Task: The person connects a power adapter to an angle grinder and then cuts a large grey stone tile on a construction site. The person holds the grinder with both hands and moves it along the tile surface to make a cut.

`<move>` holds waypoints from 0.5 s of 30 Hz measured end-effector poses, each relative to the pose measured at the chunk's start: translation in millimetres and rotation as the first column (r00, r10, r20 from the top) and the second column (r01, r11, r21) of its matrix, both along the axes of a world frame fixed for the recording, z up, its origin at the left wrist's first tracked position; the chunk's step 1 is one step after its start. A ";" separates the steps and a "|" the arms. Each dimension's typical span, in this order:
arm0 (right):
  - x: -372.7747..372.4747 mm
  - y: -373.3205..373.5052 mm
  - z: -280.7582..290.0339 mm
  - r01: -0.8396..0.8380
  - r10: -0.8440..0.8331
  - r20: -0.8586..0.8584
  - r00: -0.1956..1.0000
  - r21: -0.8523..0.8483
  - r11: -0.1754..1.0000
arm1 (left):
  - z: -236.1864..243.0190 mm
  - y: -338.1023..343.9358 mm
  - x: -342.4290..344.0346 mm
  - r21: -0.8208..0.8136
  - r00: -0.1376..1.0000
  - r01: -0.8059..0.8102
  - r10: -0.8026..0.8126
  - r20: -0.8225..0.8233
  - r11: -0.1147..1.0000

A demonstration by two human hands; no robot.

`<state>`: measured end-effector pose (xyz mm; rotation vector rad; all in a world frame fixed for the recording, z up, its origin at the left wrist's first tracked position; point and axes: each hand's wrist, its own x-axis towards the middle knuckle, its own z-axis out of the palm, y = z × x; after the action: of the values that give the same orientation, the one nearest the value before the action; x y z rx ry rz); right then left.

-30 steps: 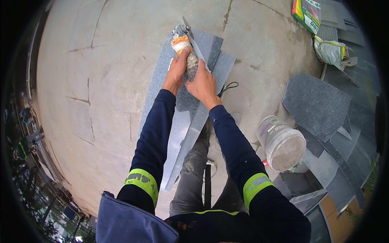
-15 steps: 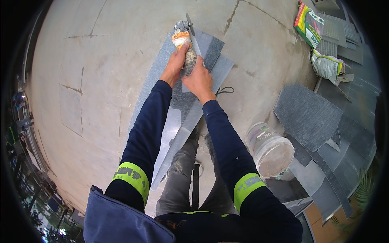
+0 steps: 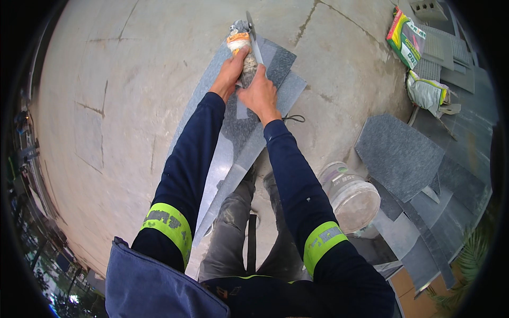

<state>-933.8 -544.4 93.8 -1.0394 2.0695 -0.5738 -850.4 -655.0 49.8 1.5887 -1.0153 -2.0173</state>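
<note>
An angle grinder [image 3: 239, 41] with an orange band and dusty, pale-coated body is in both my hands over the far part of grey stone slabs [image 3: 280, 62]. My left hand [image 3: 228, 73] wraps its middle from the left. My right hand [image 3: 260, 95] closes round its rear end, thumb pointing forward. The thin cutting disc [image 3: 251, 25] stands on edge at the right of the grinder's head, near the slabs' far end. Whether the disc touches stone cannot be made out. A black cord loop [image 3: 295, 118] lies right of my right wrist.
A dirty white bucket [image 3: 358, 204] stands to the right of my legs. Beyond it, grey stone offcuts [image 3: 400, 153] lie in a loose pile. At the far right are a green and red bag [image 3: 406, 40], a crumpled white sack [image 3: 426, 91] and a perforated block [image 3: 428, 9].
My hands and the grinder have shifted slightly farther forward over the slabs. My grip looks the same, and the view has tilted a little.
</note>
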 end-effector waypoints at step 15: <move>5.5 17.8 17.3 -0.008 0.008 -0.013 1.000 0.018 1.000 | 17.3 24.8 7.7 0.026 0.999 0.015 -0.014 -0.031 1.000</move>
<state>-928.3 -526.6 111.2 -1.0437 2.0774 -0.5450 -842.7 -630.1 67.1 1.5631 -0.9958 -2.0666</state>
